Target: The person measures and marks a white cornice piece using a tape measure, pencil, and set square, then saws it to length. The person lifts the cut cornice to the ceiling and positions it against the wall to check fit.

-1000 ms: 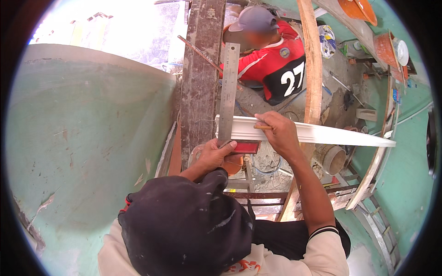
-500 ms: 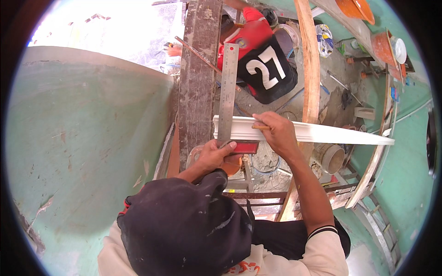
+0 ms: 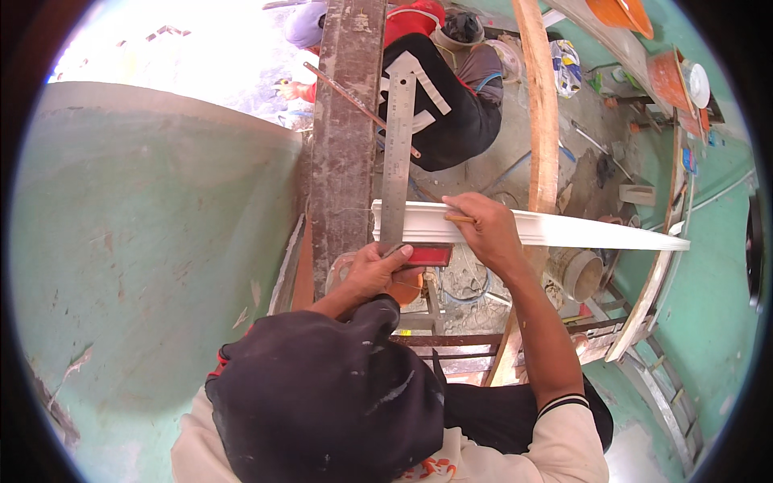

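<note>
Left hand [image 3: 380, 272] is closed around the red stock [image 3: 427, 256] of a try square, thumb and fingers wrapped over its left end. From the stock the steel blade [image 3: 398, 157] is run straight up the picture, laid across a white moulding strip [image 3: 564, 231] near the strip's left end and ending above it, over a dark-clad co-worker [image 3: 443, 97] seen below. The stock is pressed against the strip's near edge.

Right hand [image 3: 491, 233] is laid on the strip just right of the blade, fingers pinched on a pencil [image 3: 460, 218]; only a short tan length is shown, its tip pointed left toward the blade. Whether the tip touches the strip cannot be told.

The strip is held level, reaching from beside a weathered timber post [image 3: 345, 145] out to the right, where it tapers near a green wall [image 3: 708, 298]. A pale wooden pole [image 3: 541, 105] is crossed behind it. A green curved wall [image 3: 145, 266] fills the left side. A bucket [image 3: 581, 274] is seen below the strip, and a dark cap [image 3: 322, 394] fills the lower foreground.
</note>
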Available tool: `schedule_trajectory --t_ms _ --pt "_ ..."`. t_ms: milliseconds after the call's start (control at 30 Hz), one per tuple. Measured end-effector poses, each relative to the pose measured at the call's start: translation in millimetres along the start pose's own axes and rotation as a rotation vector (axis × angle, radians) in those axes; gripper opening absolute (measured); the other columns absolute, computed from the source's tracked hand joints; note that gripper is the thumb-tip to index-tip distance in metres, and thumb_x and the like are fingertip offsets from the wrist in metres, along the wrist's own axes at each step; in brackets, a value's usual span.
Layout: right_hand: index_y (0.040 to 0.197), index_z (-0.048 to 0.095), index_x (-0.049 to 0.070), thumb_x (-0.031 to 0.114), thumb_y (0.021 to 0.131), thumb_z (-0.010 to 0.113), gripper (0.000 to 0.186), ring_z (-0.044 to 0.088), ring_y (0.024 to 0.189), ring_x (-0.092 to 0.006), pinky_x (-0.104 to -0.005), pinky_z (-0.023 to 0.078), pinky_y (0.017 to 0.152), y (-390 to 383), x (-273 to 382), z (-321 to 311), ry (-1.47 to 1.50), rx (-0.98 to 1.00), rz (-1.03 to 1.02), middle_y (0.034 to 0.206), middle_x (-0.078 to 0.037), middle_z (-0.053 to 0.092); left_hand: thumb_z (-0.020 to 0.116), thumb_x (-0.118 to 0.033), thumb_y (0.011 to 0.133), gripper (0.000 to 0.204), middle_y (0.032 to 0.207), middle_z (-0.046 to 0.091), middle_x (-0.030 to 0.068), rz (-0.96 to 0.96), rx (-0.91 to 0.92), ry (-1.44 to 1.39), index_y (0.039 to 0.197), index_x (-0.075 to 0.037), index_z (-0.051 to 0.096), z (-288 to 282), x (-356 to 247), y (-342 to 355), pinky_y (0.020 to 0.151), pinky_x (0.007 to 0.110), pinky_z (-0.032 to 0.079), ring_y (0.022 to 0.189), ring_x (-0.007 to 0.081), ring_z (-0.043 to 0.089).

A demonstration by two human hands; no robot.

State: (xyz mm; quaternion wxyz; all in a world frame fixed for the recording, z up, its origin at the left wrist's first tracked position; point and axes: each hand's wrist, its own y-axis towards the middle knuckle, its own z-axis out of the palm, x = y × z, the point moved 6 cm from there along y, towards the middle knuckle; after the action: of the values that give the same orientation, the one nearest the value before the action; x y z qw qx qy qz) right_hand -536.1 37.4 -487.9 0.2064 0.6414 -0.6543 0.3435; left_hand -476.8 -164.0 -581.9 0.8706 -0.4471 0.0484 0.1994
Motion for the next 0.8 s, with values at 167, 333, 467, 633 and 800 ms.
schedule_trajectory --t_ms 167,333,467,633,800 --pt "0.113 0.075 0.004 0.014 0.093 0.072 0.022 0.072 0.086 -0.0276 -0.0363 0.055 0.076 1.5 2.1 -6.8 0.055 -0.073 -0.016 0.101 -0.011 0.074 0.064 -0.012 0.103 0.034 0.124 0.067 0.016 -0.01 0.006 0.012 0.129 0.008 0.058 -0.4 0.8 0.6 0.09 0.032 0.066 0.108 0.0257 0.071" --pt "0.111 0.074 0.003 0.031 0.105 0.063 0.031 0.064 0.08 -0.0128 -0.0289 0.051 0.072 -1.3 -14.8 -15.7 0.577 -0.104 0.428 0.092 -0.004 0.071 0.064 -0.012 0.104 0.032 0.124 0.067 0.0153 -0.006 0.014 -0.017 0.129 0.007 0.058 1.4 0.1 0.2 0.09 0.032 0.066 0.108 0.0252 0.071" --pt "0.11 0.073 0.004 0.036 0.108 0.057 0.036 0.054 0.074 -0.008 -0.0252 0.047 0.069 3.4 -16.3 -26.2 0.713 -0.141 0.37 0.089 -0.004 0.069 0.064 -0.013 0.103 0.033 0.124 0.067 0.0149 -0.016 0.003 -0.005 0.13 0.006 0.058 -2.2 1.5 2.7 0.091 0.033 0.065 0.109 0.0247 0.07" --pt "0.106 0.074 0.003 0.032 0.105 0.065 0.03 0.061 0.082 -0.0095 -0.0254 0.048 0.075 7.1 -18.8 -10.8 0.744 0.014 0.345 0.09 -0.003 0.07 0.066 -0.014 0.103 0.036 0.125 0.067 0.0159 -0.001 -0.002 -0.013 0.13 0.007 0.056 0.5 -2.2 4.8 0.091 0.033 0.065 0.111 0.0245 0.07" --pt "0.106 0.075 0.002 0.017 0.096 0.073 0.018 0.064 0.088 -0.01 -0.0262 0.05 0.078 24.8 30.4 -2.2 0.555 0.107 0.212 0.094 -0.003 0.073 0.066 -0.014 0.103 0.036 0.124 0.066 0.016 0.016 -0.003 -0.011 0.13 0.008 0.056 0.4 -3.7 2.1 0.093 0.035 0.065 0.111 0.0246 0.069"
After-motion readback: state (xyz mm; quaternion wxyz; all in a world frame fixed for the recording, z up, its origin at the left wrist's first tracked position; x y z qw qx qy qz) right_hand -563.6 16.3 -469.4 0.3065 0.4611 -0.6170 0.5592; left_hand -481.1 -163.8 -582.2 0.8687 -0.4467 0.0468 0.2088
